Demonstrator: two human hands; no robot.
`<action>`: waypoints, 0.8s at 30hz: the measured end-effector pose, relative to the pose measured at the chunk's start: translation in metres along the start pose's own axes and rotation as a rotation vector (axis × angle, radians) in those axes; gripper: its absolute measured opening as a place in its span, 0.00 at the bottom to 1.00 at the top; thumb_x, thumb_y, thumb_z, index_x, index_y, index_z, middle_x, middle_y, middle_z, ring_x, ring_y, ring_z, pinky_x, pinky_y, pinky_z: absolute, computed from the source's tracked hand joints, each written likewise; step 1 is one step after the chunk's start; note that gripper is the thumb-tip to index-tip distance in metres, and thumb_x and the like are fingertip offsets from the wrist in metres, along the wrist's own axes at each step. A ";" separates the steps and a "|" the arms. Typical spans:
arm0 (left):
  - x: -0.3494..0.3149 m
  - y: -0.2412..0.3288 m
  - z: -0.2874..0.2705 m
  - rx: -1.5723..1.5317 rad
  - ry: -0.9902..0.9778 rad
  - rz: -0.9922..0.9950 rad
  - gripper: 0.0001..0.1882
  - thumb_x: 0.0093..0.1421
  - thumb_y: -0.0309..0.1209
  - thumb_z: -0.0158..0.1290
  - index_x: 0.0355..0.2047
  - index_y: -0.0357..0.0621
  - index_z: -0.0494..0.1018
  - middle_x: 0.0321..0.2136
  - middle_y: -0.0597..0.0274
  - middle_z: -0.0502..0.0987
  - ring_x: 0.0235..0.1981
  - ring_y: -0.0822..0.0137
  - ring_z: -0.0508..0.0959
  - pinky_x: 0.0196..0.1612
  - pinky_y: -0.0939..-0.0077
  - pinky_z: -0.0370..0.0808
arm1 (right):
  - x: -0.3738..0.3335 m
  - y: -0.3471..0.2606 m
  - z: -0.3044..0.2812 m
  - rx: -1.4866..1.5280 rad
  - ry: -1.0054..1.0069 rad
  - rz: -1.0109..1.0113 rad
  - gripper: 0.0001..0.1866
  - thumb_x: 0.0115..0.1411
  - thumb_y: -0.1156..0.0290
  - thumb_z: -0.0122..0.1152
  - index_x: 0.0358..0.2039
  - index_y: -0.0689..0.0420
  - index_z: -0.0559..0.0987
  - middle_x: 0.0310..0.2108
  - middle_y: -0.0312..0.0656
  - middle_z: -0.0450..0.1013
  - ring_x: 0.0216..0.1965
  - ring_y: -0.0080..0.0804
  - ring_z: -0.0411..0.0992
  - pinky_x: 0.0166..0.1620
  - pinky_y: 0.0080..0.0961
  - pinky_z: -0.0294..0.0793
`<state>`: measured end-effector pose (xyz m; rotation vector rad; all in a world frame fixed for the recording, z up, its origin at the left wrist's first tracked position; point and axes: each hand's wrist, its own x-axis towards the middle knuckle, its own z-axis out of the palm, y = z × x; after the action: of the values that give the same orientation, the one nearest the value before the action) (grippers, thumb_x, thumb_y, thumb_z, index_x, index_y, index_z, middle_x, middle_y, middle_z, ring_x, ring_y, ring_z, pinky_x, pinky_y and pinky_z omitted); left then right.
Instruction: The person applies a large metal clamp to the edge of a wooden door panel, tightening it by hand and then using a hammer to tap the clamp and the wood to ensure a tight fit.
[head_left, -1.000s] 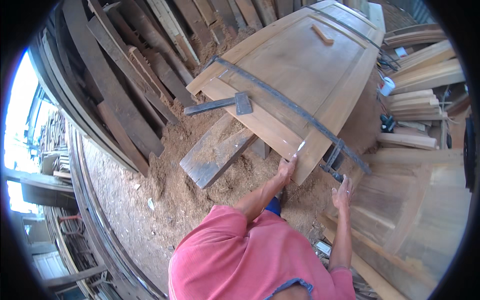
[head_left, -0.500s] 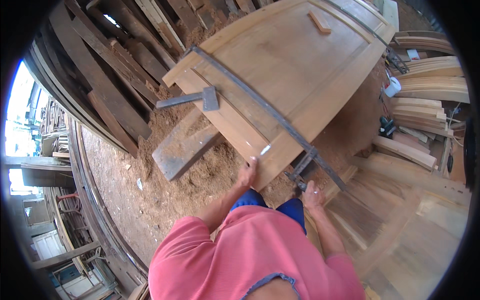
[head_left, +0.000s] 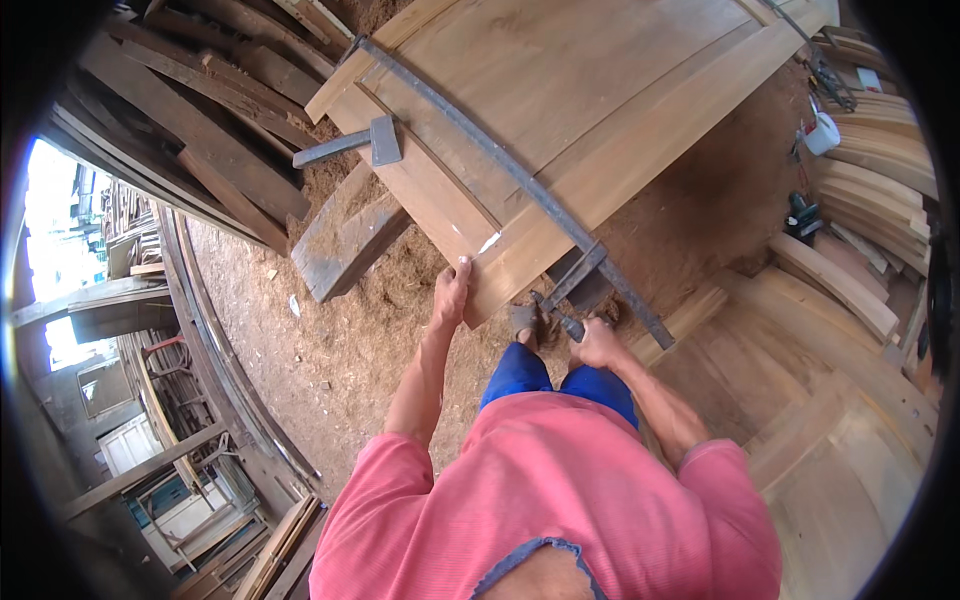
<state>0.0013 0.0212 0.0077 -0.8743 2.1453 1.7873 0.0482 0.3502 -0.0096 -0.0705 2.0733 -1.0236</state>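
Note:
A large wooden panel door (head_left: 620,110) lies raised off the ground in front of me. My left hand (head_left: 453,288) grips its near corner, thumb on the edge, other fingers partly hidden. A long metal bar clamp (head_left: 490,155) spans the door's near end. My right hand (head_left: 598,345) is closed around the clamp's screw handle (head_left: 571,326), close to the clamp's near jaw. On the door's end rail rests a hammer (head_left: 384,142), its handle sticking out past the edge to the left. A white smear (head_left: 488,243) marks the joint near my left hand.
A thick timber block (head_left: 350,245) sits under the door's end amid wood shavings. Old boards (head_left: 190,130) are piled at the far left. Curved wood pieces (head_left: 870,190), a white pot (head_left: 822,133) and a green power tool (head_left: 801,215) lie at right. Another panel (head_left: 790,400) lies near my right arm.
My view has shifted, so the door and clamp sit higher and further left in the picture, and more of my legs shows. Both hands keep their holds; the clamp handle has turned.

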 end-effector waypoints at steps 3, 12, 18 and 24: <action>0.001 -0.001 -0.003 -0.020 -0.009 -0.047 0.31 0.65 0.54 0.53 0.41 0.30 0.77 0.27 0.64 0.76 0.26 0.74 0.70 0.30 0.75 0.68 | -0.005 -0.008 -0.010 0.031 -0.065 0.018 0.14 0.48 0.66 0.63 0.26 0.66 0.77 0.24 0.60 0.76 0.31 0.56 0.78 0.35 0.46 0.75; 0.005 -0.002 0.001 0.007 0.019 -0.026 0.31 0.65 0.55 0.52 0.43 0.31 0.77 0.28 0.61 0.77 0.28 0.73 0.72 0.32 0.72 0.71 | -0.038 -0.040 0.011 -0.415 0.416 -0.060 0.22 0.53 0.64 0.69 0.42 0.60 0.70 0.36 0.56 0.77 0.39 0.61 0.77 0.42 0.53 0.75; 0.009 -0.012 -0.001 0.069 0.038 -0.014 0.34 0.65 0.57 0.50 0.42 0.30 0.77 0.28 0.59 0.77 0.29 0.71 0.72 0.33 0.71 0.71 | -0.029 -0.042 -0.001 -0.325 0.208 0.101 0.20 0.52 0.68 0.67 0.43 0.61 0.73 0.36 0.58 0.79 0.41 0.59 0.77 0.44 0.51 0.76; 0.009 -0.014 0.000 0.062 0.033 -0.061 0.32 0.65 0.56 0.51 0.43 0.32 0.77 0.31 0.60 0.77 0.30 0.72 0.72 0.35 0.71 0.71 | -0.017 -0.017 -0.002 -0.170 0.093 0.080 0.17 0.51 0.72 0.64 0.42 0.64 0.76 0.36 0.61 0.78 0.43 0.60 0.77 0.44 0.48 0.75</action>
<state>0.0026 0.0171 -0.0086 -0.9497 2.1568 1.6799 0.0530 0.3461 0.0139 -0.0272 2.2261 -0.8146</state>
